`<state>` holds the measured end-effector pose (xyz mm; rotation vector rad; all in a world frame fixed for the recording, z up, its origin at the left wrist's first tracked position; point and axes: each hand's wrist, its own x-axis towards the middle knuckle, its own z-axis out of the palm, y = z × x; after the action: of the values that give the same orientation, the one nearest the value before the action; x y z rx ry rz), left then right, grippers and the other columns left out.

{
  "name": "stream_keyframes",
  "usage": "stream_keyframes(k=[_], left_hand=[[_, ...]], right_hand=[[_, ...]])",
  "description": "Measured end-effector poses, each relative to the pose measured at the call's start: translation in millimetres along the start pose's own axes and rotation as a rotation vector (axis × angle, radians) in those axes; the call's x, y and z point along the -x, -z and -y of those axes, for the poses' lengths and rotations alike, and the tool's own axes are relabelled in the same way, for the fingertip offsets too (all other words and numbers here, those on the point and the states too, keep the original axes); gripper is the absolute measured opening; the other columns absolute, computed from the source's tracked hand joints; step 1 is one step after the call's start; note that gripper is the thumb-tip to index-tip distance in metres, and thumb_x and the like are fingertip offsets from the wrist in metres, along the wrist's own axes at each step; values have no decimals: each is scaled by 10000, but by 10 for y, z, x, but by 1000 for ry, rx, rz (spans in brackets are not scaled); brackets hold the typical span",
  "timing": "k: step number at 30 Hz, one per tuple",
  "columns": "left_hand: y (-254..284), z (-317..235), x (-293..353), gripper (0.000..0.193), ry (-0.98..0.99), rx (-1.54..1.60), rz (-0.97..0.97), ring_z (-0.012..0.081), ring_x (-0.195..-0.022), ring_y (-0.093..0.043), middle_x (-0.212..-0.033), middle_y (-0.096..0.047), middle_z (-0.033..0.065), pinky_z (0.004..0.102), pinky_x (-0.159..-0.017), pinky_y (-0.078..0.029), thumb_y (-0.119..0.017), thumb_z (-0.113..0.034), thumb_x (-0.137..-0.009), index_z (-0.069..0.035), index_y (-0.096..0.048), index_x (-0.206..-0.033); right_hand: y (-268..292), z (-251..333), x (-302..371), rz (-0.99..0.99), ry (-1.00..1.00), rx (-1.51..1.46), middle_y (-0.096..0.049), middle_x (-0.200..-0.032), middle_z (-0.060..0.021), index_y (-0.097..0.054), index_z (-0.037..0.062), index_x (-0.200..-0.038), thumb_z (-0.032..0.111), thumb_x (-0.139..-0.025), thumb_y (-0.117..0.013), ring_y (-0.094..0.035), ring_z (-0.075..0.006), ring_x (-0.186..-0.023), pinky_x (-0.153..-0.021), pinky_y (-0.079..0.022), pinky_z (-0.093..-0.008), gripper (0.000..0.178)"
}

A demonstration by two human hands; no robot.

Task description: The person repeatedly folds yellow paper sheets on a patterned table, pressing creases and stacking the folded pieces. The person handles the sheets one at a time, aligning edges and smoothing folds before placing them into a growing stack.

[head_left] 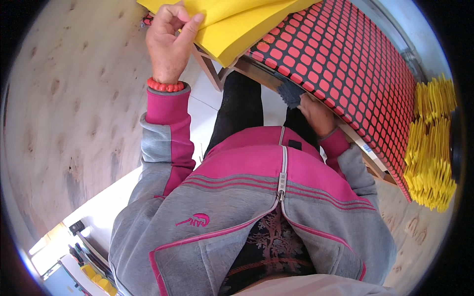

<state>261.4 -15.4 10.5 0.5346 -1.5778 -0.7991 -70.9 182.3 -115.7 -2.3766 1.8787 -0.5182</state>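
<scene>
My left hand [170,44], with a red beaded bracelet at the wrist, is at the upper left. Its thumb and forefinger are closed on the edge of a yellow sheet [205,14]. That sheet is slightly raised over a yellow stack or folded piece [247,34], whose material I cannot tell. Lower down, beside the table's near edge, my right hand [317,114] is closed against a dark grey cloth with a jagged edge [290,93]. Part of this cloth and some of my fingers are hidden under the table edge.
A table covered with red-and-black patterned cloth [340,54] stretches to the right. Several bundles of yellow folded pieces [430,153] stand at its right end. A pale wooden board [74,108] spans the left side. A wooden leg [210,69] stands below the yellow stack.
</scene>
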Motion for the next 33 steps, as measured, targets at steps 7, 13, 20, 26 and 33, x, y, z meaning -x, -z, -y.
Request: stream_keyframes(k=[7,13,20,26,33], left_hand=[[253,-73,-18,157,-43,-102,351,153,-1104,-607,-1235,-663,89,282,-948,-459,-564,50,-965,-1,-703,-1017],[217,-214,-45,225,-29,-165,398,168,-1112,-616,-1223,-668,97,279,-957,-460,-522,53,-979,11,-720,-1078],[369,-184,-166,255,19,-190,489,144,-1090,-619,-1161,-682,65,259,-949,-461,-493,54,-990,1,-708,-1118],[447,-138,-217,268,4,-96,584,194,-1164,-601,-1210,-664,88,307,-1024,-425,-528,48,-929,6,-685,-1142],[453,-203,-220,290,-40,-113,614,232,-1214,-580,-1263,-642,101,358,-1083,-381,-603,24,-860,-12,-676,-1139]], right_hand=[[972,838,-322,117,392,-228,-642,-928,-90,-615,77,-926,107,-809,-746,-668,-279,-822,-690,-538,-383,178],[1449,1149,-1258,-246,710,-305,-707,-1031,-117,-670,32,-963,44,-826,-743,-693,-279,-880,-733,-558,-353,156],[1186,1275,-1863,-444,829,-111,-668,-983,-57,-667,88,-973,110,-832,-692,-673,-264,-890,-747,-550,-370,145],[1121,1249,-1892,-301,642,-201,-709,-1030,-86,-668,38,-1015,46,-862,-719,-689,-272,-922,-801,-550,-339,162],[1134,1242,-1938,-179,515,-425,-712,-1030,-96,-632,15,-994,24,-891,-704,-692,-248,-917,-812,-535,-310,126]])
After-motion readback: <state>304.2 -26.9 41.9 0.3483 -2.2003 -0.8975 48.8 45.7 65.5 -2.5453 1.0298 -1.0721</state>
